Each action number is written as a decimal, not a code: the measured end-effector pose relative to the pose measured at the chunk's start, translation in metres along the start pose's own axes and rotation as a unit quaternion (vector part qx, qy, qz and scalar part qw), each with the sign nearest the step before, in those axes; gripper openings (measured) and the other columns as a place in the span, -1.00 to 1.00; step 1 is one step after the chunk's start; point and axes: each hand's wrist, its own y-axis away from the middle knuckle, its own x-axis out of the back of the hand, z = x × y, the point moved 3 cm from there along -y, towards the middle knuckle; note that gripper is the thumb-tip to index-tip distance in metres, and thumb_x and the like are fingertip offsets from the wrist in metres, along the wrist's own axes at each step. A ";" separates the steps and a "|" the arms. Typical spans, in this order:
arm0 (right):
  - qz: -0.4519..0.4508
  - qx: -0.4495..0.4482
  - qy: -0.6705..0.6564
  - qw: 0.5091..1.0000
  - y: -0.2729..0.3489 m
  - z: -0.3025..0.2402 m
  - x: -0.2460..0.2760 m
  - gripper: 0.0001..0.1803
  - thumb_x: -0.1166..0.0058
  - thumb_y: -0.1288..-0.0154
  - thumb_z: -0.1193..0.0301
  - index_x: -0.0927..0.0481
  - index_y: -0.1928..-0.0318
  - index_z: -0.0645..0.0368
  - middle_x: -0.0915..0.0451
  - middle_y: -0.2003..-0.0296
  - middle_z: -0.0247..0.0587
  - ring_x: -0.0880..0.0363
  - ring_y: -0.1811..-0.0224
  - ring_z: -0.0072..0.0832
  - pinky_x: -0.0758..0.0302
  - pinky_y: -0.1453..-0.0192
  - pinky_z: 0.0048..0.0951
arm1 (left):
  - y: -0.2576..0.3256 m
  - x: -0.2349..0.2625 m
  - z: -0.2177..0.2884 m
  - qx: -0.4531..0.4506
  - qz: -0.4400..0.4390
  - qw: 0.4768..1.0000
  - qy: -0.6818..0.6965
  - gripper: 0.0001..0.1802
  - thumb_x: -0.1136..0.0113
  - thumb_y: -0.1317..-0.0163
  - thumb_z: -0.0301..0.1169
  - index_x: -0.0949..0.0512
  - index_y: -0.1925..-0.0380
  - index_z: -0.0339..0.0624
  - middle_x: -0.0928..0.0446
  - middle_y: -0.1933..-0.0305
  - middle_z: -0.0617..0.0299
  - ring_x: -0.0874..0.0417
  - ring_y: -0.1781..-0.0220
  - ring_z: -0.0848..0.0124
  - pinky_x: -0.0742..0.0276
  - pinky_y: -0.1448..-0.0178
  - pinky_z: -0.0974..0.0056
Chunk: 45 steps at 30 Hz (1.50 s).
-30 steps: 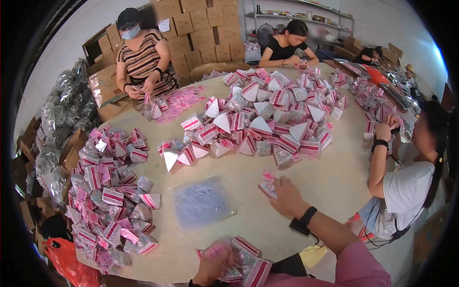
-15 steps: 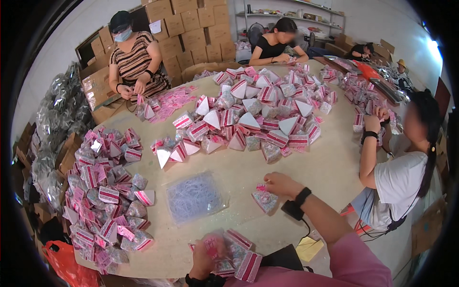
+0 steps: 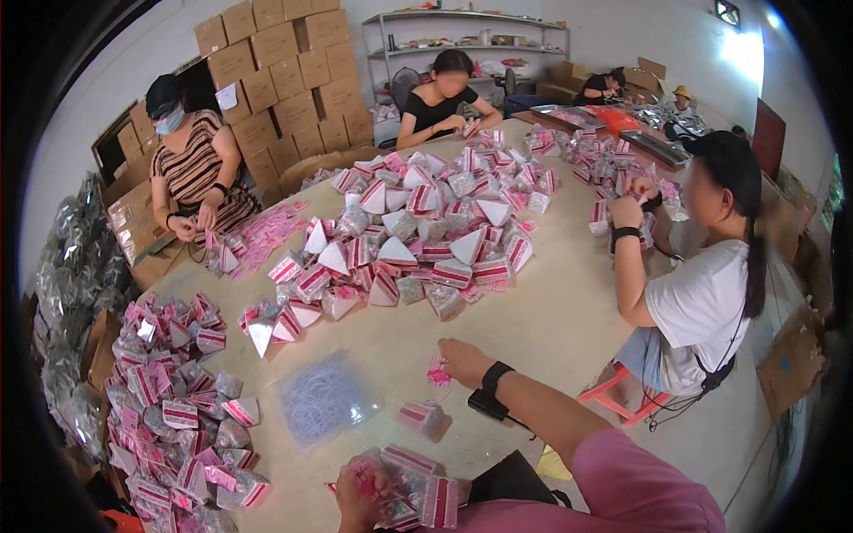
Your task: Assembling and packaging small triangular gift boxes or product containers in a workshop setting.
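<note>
My right hand (image 3: 467, 362) is closed in a pinch on a pink printed tag (image 3: 438, 372), held over the table. Just below the tag lies a small clear-wrapped pack (image 3: 425, 418) with a pink and white label; I cannot tell whether a thread joins the two. At the near edge, my left hand (image 3: 358, 496) curls round a pink tag (image 3: 365, 475), beside a small cluster of wedge-shaped packs (image 3: 439, 502) with pink stripes. A clear bag of thin whitish loops (image 3: 324, 400) lies flat left of the single pack.
Similar packs are heaped at mid-table (image 3: 400, 235) and along the left edge (image 3: 178, 413). Pink tags (image 3: 267, 235) are spread near a person (image 3: 197, 169) in stripes. Another person (image 3: 449, 98) sits opposite, and one in white (image 3: 697, 284) at the right. A black object (image 3: 511, 480) lies near me.
The pack that hung under my right hand lies on the table, slightly nearer me, while the hand holds the tag apart from it. My left hand stays by the cluster. The view has shifted.
</note>
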 end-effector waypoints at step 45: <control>-0.007 0.371 -0.145 0.917 0.099 -0.241 0.052 -0.72 -0.12 -0.01 0.46 -0.40 0.24 0.26 -0.39 0.28 -0.05 -0.38 0.18 -0.10 -0.36 0.12 -0.22 | 0.018 -0.040 0.066 -0.094 -0.075 0.977 -0.177 -0.57 -0.13 0.00 -0.55 -0.42 0.04 -0.25 -0.48 0.17 0.29 -0.47 0.15 0.53 -0.41 0.08 0.40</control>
